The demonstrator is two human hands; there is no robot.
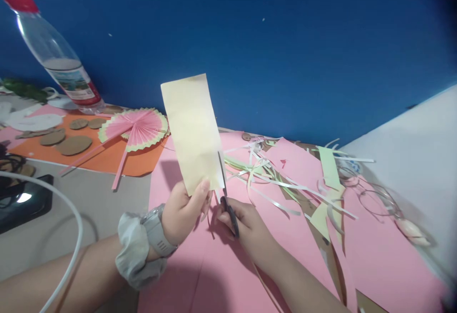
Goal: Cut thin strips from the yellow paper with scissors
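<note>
My left hand (pixel 183 210) pinches the lower edge of a pale yellow paper sheet (pixel 193 130) and holds it upright above the pink paper (pixel 221 265). A grey watch and a grey scrunchie sit on that wrist. My right hand (pixel 246 227) grips black-handled scissors (pixel 226 194). Their blades point up along the right edge of the yellow sheet, where a thin strip is parting from it.
Cut paper strips (pixel 274 180) lie scattered right of the hands. Two pink folded paper fans (pixel 137 125) and brown cardboard discs (pixel 73 144) rest on orange paper at left. A plastic bottle (pixel 59 58) leans at far left. A white cable (pixel 71 218) and a black device (pixel 24 201) are nearby.
</note>
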